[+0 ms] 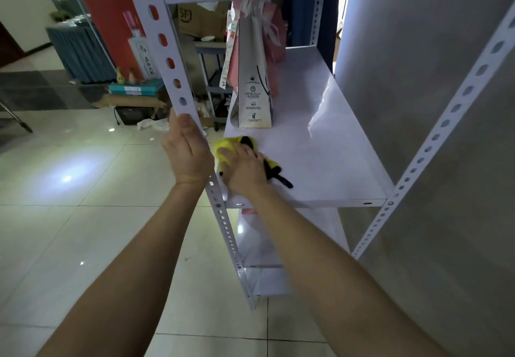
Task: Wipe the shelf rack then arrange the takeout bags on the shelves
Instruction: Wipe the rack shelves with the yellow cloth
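A white metal shelf rack (320,145) with perforated posts fills the middle and right of the head view. My left hand (188,153) grips the front left post (167,47). My right hand (242,166) presses flat on a yellow and black cloth (225,145) at the front left corner of the middle shelf. A white paper takeout bag (255,78) stands upright on the same shelf behind the cloth, and a pink bag (274,39) stands behind it. Another bag (259,245) shows partly on the lower shelf.
A grey wall (418,78) runs close along the right of the rack. Tiled floor (83,217) spreads to the left. Cardboard boxes (200,19), a red banner (111,17), a small trolley (214,78) and clutter lie behind the rack.
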`<state>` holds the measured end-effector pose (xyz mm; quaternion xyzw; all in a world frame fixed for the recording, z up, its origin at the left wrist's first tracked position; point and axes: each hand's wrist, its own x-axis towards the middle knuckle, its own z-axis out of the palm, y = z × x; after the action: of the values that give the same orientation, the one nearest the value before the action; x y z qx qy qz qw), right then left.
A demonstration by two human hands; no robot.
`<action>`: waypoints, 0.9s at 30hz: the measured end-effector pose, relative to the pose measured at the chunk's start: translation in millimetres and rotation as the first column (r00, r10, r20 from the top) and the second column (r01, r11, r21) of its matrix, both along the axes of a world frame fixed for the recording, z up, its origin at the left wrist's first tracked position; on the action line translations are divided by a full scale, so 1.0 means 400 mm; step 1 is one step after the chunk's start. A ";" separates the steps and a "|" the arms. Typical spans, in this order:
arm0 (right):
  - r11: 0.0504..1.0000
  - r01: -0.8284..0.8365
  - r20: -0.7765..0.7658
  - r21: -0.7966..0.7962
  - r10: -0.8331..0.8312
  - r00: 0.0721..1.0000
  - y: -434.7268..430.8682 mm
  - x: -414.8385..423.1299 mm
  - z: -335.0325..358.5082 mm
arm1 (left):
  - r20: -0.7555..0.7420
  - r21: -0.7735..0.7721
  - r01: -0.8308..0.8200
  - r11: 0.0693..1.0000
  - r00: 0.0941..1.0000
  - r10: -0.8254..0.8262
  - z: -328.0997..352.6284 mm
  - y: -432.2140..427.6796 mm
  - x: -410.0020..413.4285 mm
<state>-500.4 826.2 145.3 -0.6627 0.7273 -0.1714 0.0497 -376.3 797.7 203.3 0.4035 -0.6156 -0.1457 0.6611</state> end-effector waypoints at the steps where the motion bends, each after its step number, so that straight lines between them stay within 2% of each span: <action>1: 0.999 -0.051 0.006 -0.014 0.051 0.999 0.025 0.018 -0.005 | -0.005 0.000 0.003 1.000 1.000 -0.003 0.002 0.001 -0.001; 4: 0.984 -0.168 0.043 -0.061 0.170 0.984 0.122 -0.022 -0.025 | -0.009 -0.012 0.001 1.000 1.000 -0.001 0.006 0.001 -0.002; 6: 0.980 -0.179 0.095 -0.090 0.187 0.978 0.187 -0.089 -0.039 | -0.018 -0.003 -0.006 1.000 1.000 0.006 0.005 -0.004 0.000; 7: 0.985 -0.131 0.117 -0.108 0.143 0.983 0.219 -0.133 -0.045 | -0.021 0.002 -0.010 1.000 1.000 0.010 0.002 -0.007 0.001; 9: 0.987 0.075 0.146 -0.142 -0.054 0.988 0.272 -0.245 -0.055 | -0.035 0.006 -0.001 1.000 0.999 0.001 0.001 -0.007 0.000; 12: 0.899 0.422 0.104 -0.115 -0.412 0.905 0.290 -0.419 -0.050 | -0.043 -0.013 -0.010 1.000 0.999 0.009 0.003 0.003 -0.003; 14: 0.837 0.542 0.101 -0.078 -0.534 0.839 0.249 -0.502 -0.043 | -0.041 -0.028 -0.011 1.000 0.999 0.010 0.005 0.010 -0.006; 16: 0.815 0.577 0.110 -0.056 -0.569 0.815 0.177 -0.553 -0.028 | -0.033 -0.037 -0.012 0.999 0.999 0.011 0.003 0.013 -0.008; 19: 0.823 0.567 0.157 0.015 -0.562 0.812 0.042 -0.545 0.010 | -0.037 -0.022 -0.025 0.999 0.999 0.024 0.008 0.010 -0.009; 21: 0.857 0.508 0.179 0.085 -0.515 0.838 -0.027 -0.457 0.021 | -0.030 -0.003 -0.046 0.999 0.999 0.045 0.007 0.008 -0.010; 23: 0.923 0.375 0.169 0.092 -0.385 0.907 -0.047 -0.317 0.015 | -0.019 0.012 -0.043 0.999 0.999 0.043 0.000 0.007 -0.006; 27: 0.995 0.098 0.085 -0.022 -0.096 0.992 0.051 -0.084 -0.026 | -0.008 0.008 -0.024 1.000 1.000 0.024 -0.006 0.000 -0.003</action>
<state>-533.9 846.7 135.0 -0.6194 0.7537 -0.2106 0.0629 -377.6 797.6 200.9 0.4131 -0.6072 -0.1419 0.6637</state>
